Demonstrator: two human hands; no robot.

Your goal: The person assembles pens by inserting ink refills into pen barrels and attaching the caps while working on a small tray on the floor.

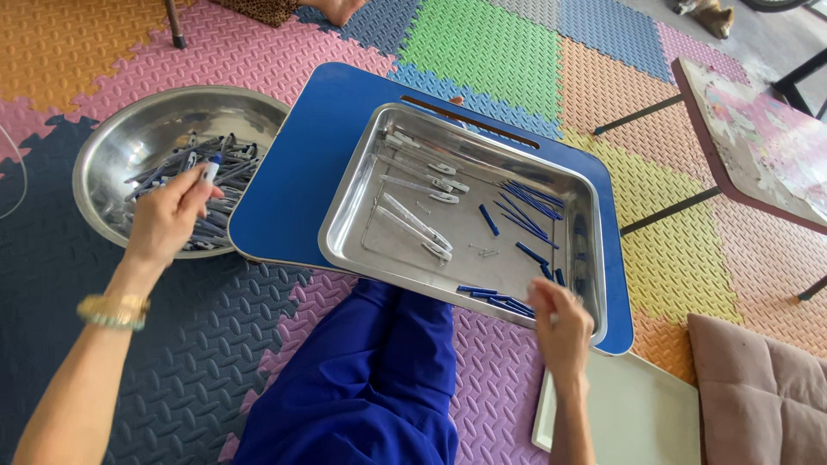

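- My left hand [166, 217] pinches a light, stiff pen [209, 170] by its barrel over the round bowl [112, 138]'s right rim;
- my right hand [562, 323] closes on slippery blue parts [508, 303] at the tray [345, 220]'s near edge.

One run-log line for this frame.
left hand: holds pen over round bowl | right hand: at blue refills in steel tray

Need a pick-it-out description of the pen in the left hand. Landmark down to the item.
Start at the round steel bowl on the dark foam mat, left of the blue lap desk. The left hand hovers over its pile of pens, pinching one pen in its fingers. Unlike the pens lying flat, it is lifted, white-bodied, blue tip pointing up.
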